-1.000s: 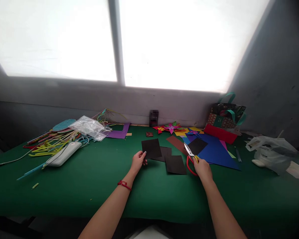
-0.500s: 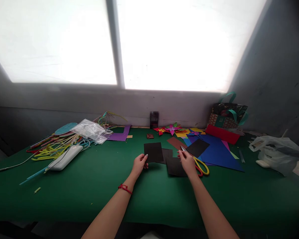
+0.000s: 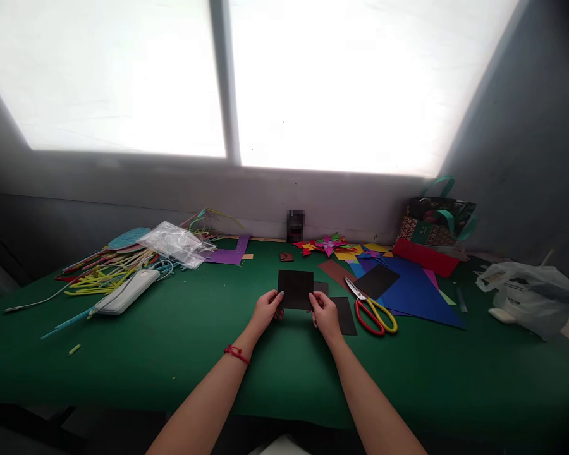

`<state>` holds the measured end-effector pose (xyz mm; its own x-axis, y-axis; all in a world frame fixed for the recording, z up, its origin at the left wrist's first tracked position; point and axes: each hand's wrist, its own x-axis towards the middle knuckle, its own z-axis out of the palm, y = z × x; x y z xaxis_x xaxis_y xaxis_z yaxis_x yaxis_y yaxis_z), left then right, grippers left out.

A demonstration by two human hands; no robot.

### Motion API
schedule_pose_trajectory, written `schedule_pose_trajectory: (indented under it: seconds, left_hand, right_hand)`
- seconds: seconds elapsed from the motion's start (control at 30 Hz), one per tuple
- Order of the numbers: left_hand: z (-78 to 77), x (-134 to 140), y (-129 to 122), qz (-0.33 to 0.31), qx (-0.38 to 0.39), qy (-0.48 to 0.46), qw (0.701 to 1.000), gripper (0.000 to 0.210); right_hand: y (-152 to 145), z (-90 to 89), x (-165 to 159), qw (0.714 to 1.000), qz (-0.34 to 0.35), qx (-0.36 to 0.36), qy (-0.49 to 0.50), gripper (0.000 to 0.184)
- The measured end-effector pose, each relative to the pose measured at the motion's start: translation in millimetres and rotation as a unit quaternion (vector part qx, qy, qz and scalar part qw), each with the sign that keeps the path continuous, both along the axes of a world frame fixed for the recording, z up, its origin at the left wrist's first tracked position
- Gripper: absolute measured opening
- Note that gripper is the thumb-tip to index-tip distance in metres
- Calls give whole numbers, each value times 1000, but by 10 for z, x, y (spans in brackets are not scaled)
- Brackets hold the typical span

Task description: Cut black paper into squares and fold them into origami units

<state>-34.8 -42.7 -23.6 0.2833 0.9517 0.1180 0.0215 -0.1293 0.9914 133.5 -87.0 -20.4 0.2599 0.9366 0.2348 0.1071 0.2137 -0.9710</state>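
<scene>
A square of black paper [image 3: 296, 289] is held up over the table between my two hands. My left hand [image 3: 267, 307] pinches its lower left corner, thumb on the near face. At the lower right corner, my right hand [image 3: 325, 313] grips it the same way. Another black paper piece [image 3: 346, 316] lies flat on the table beside my right hand, and a further dark piece [image 3: 321, 289] shows partly behind the held square. Scissors [image 3: 370, 309] with one red and one yellow handle lie to the right, blades slightly apart.
Coloured sheets, including a large blue one [image 3: 420, 294], spread on the right near folded paper flowers [image 3: 329, 244]. A plastic bag [image 3: 526, 287] and a patterned tote bag [image 3: 434, 221] stand farther right. On the left are a white glue gun [image 3: 128, 292], pipe cleaners [image 3: 95, 280] and clear plastic wrap [image 3: 173, 243].
My right hand has moved left from the scissors and taken the right corner of the black square. The scissors now lie free on the table. The view has shifted slightly.
</scene>
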Motion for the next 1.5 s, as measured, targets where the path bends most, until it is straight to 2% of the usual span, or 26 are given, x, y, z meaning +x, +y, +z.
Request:
schedule_pose_trajectory:
  seconds: [0.37,0.6,0.73,0.87,1.1,1.23,1.5]
  left_hand:
    - [-2,7,-23,14,-2,-1,1000,38]
    - [29,11,-17,42,14,4,999,39]
    - [69,23,-31,23,24,1,999,36]
    - [91,16,-55,1,29,4,1000,35]
    - [35,-30,-21,25,31,-26,999,34]
    - [7,-41,4,27,29,-32,999,34]
    - [54,-50,-12,36,-54,-125,990,44]
  right_hand:
    - [4,4,-12,998,34,-28,46,41]
    - [68,47,32,984,47,-34,166,47]
    - [77,42,58,989,41,-33,140,42]
    - [54,48,59,992,19,-35,123,48]
    - [2,98,47,974,85,-58,201,47]
    - [18,54,49,977,100,-56,177,47]
    - [34,20,94,982,82,-74,150,58]
